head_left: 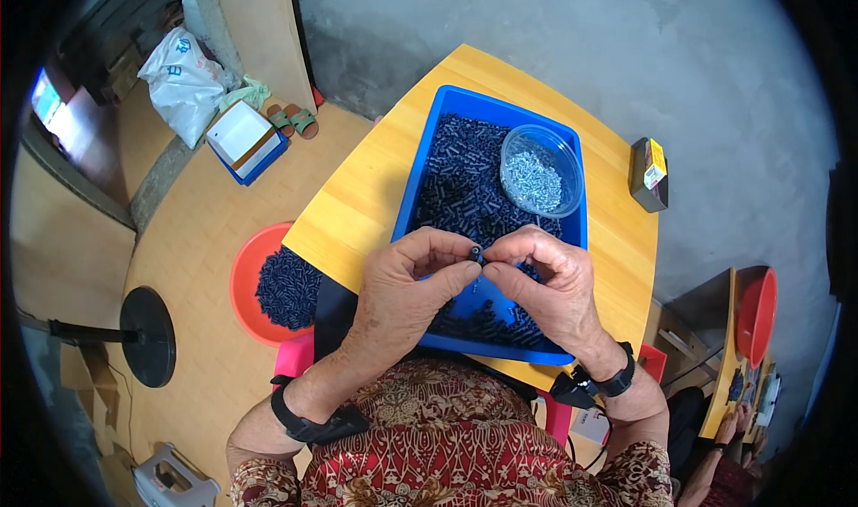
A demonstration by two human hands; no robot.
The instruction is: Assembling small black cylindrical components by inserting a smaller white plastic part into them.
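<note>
Above the near part of a blue tray (418,163), my two hands meet fingertip to fingertip. Between them is a small black cylindrical part (476,255) with a round opening at its end. My left hand (407,279) pinches it from the left with thumb and forefinger. From the right, the thumb and forefinger of my right hand (545,284) close on it too; whether they also hold a smaller piece is hidden. Many similar black parts (460,163) fill the tray. A clear round tub (542,171) of small silvery metal pieces stands among them at the far right.
The tray rests on a yellow wooden table (357,194). A red basin (246,279) of black parts is at the left, near a round black stand base (147,335). A dark box (650,176) sits past the table's right edge. Another person's hands (735,422) work at the far right.
</note>
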